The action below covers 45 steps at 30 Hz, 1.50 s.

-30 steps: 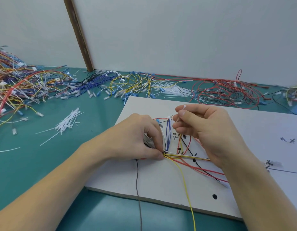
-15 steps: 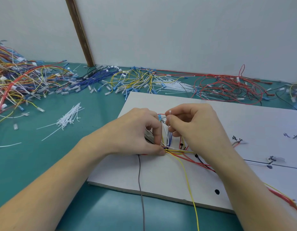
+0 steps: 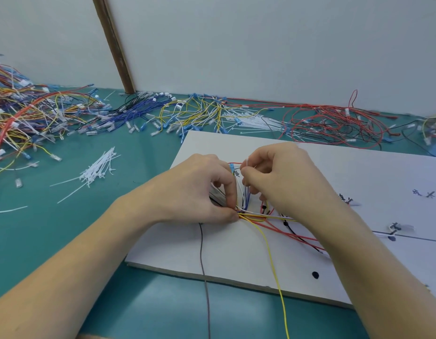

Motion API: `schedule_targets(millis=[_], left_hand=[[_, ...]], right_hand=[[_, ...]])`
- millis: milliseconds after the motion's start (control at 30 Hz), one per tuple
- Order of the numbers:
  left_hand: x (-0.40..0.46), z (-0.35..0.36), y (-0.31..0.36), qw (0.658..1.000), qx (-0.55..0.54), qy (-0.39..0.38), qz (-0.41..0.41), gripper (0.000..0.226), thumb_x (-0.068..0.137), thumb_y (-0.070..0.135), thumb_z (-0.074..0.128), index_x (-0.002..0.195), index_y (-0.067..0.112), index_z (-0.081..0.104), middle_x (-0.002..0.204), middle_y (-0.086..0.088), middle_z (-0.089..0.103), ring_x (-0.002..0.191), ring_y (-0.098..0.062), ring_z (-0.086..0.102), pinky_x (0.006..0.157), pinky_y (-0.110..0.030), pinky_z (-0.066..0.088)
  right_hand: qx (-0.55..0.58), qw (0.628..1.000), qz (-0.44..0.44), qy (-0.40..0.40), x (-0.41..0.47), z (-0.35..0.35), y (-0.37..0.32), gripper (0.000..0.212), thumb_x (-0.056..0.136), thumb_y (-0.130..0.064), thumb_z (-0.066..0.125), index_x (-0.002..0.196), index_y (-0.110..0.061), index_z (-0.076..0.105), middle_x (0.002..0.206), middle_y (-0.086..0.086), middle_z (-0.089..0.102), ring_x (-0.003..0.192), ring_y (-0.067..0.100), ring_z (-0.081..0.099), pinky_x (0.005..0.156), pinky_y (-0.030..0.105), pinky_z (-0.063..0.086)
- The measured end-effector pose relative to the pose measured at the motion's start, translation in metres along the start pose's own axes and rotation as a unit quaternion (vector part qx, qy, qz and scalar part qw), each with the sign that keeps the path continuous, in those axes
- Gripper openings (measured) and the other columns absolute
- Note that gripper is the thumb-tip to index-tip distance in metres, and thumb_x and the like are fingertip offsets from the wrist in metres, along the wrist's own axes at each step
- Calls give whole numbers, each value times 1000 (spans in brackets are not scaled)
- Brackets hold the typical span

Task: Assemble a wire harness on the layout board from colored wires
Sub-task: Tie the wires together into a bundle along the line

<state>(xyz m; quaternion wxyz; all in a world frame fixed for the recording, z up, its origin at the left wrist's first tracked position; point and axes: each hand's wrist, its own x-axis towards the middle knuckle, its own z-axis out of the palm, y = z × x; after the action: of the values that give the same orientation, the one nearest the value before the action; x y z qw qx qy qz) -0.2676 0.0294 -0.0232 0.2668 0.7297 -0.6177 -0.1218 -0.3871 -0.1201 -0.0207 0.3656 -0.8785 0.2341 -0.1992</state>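
A green table (image 3: 65,228) fills the lower and left frame, with a white wall behind and a brown post (image 3: 114,45) leaning at upper left. Mixed wires (image 3: 21,118) heap at the left edge; blue wires (image 3: 136,113), yellow wires (image 3: 200,111) and red wires (image 3: 334,123) lie in a band along the wall. A loose pile of white ties (image 3: 99,167) sits left of centre, and more ties (image 3: 251,121) lie among the wires above the board.

The white board (image 3: 236,250) lies flat from centre to right, with black marks and a black dot (image 3: 315,275) near its lower edge. On it, the bundle (image 3: 251,216) of yellow, red, blue and black wires runs under both hands, which cover much of it. A yellow wire (image 3: 273,265) and a grey wire (image 3: 202,260) trail off the board's near edge toward the bottom of the frame.

The left hand (image 3: 200,192) has its fingers curled, thumb and forefinger pinching the bundle at centre frame. The right hand (image 3: 280,177) is curled too, its thumb and forefinger pinching a thin white tie (image 3: 245,165) just above the bundle, close beside the left hand's fingers.
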Motion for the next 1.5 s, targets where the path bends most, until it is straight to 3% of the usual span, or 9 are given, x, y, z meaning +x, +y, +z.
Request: schedule_targets(millis=[267,400,733,900,1033,1133,1200,1300,1500], left_hand=[[-1,-1,0,1000,-7,4,-2,17,73,33,89,72,31,72,82,18,71,98,-9,60,85,-40,49],[-1,-2,0,1000,-27,-5,-7,15,74,29,89,72,33,75,85,15,71,99,-9,60,86,-39,49],[-1,-3,2,999,-39,-9,-3,18,74,20,88,73,34,77,85,15,72,101,-10,62,88,-36,50],[-2,-8,0,999,-27,26,-20,19,68,32,95,70,30,76,86,11,60,92,-11,59,80,-30,47],[-3,-5,8,999,-9,-12,30,16,76,15,87,76,27,76,78,7,61,78,-17,59,71,-32,49],[-4,-2,12,998,15,-29,55,17,79,8,79,76,25,76,74,11,61,71,-13,58,65,-23,45],[-5,-3,14,997,32,-31,57,17,79,9,77,76,26,77,73,12,61,68,-10,56,66,-21,44],[-6,-5,17,995,73,-51,50,19,81,12,74,82,30,80,77,14,60,72,-5,55,70,-21,45],[-12,-1,19,996,58,-46,43,19,82,12,77,89,29,83,83,17,66,87,-8,61,79,-14,43]], right_hand=[[-37,997,18,-58,4,1,-2,19,87,-16,67,70,-19,73,65,-4,75,60,12,69,59,29,57],[4,998,21,-59,0,1,1,15,84,-19,70,69,-20,75,60,-10,71,47,5,57,48,23,45],[25,994,1,-109,-5,-3,3,11,83,-18,71,76,-21,78,71,-4,77,70,20,73,66,39,61],[49,992,-4,-117,-6,-4,7,15,82,-13,72,90,-26,72,66,-4,75,51,10,63,51,24,48],[21,993,-53,-107,-8,-2,5,14,87,-17,69,84,-26,79,70,-7,75,59,7,64,57,25,49],[7,992,-72,-103,-10,-2,6,17,89,-16,69,82,-24,82,55,-21,64,51,-1,54,50,10,37],[7,993,-68,-100,-10,-1,8,17,89,-16,70,81,-23,82,55,-20,64,51,-1,52,50,11,37],[2,993,-66,-98,-10,0,9,15,89,-15,70,83,-22,81,70,-8,74,60,1,58,58,17,46],[9,994,-65,-90,-9,2,13,11,87,-14,71,86,-21,79,69,-9,72,56,-5,59,56,10,42]])
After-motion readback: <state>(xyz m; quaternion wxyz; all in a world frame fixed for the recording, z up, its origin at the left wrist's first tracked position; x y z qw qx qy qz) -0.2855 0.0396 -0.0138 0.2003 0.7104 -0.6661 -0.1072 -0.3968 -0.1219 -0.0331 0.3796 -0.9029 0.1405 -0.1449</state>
